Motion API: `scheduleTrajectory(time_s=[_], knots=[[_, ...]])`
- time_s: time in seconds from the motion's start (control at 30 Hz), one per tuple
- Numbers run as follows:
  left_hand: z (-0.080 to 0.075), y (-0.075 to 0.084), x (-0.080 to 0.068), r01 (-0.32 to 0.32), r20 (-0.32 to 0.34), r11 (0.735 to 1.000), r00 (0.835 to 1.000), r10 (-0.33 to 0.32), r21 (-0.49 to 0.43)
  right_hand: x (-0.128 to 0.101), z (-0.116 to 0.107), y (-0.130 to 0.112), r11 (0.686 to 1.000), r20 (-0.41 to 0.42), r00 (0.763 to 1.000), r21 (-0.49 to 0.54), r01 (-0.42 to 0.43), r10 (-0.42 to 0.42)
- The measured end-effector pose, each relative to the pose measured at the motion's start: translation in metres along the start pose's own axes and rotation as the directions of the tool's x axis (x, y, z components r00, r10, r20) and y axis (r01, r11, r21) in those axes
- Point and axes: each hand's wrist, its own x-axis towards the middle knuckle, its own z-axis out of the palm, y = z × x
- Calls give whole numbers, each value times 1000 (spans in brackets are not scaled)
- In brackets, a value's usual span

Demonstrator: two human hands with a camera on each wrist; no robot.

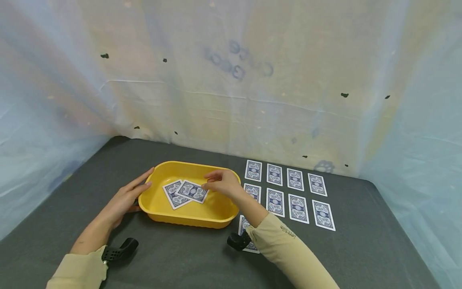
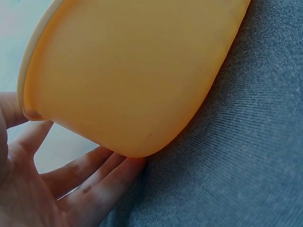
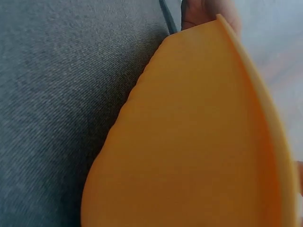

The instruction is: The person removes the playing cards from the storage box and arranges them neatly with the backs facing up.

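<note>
Yellow tray (image 1: 187, 218) on dark grey cloth (image 1: 361, 257), left of centre. Two face-down cards (image 1: 185, 192) in tray, overlapping, blue backs up.

L hand (image 1: 124, 198): fingers straight, flat against tray's left end wall; grips nothing. L wrist view confirms: fingers (image 2: 94, 184) lie along tray's lower curve, touching or nearly so. Reads as steadying.

R hand (image 1: 221, 182): over tray's right rim, fingertips bunched together just beside upper card's right edge. Pinching card or only touching: cannot tell from head view. R wrist view shows only tray wall and cloth, no help.

Grid of face-down cards (image 1: 288, 192) right of tray, two rows of four, well apart from tray except nearest one, partly behind R forearm. One more card (image 1: 245, 237) under R sleeve, near tray's front right corner.

Step in hand, by judgement: cards passing between grid and tray, R hand working at top card in tray. Direction not readable from this moment.

Next move calls for: clean pinch on single card edge, not both, as they overlap; L hand to hold tray steady against slide on cloth.
</note>
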Motion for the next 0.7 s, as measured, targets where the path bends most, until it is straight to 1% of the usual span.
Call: scheduleTrajectory(time_s=[0.13,0.27,0.57,0.7], knots=[[1,0,0,2,9,1000,1000,-2,3,5,7,0,996,34,999,-88,-28,31],[0,0,1,-2,13,1000,1000,2,5,10,14,1,985,51,996,-164,-58,67],[0,0,1,-5,9,1000,1000,5,-2,17,28,-1,954,33,994,-287,-92,106],[0,0,1,-3,14,1000,1000,3,-6,18,32,-2,943,37,993,-318,-98,115]])
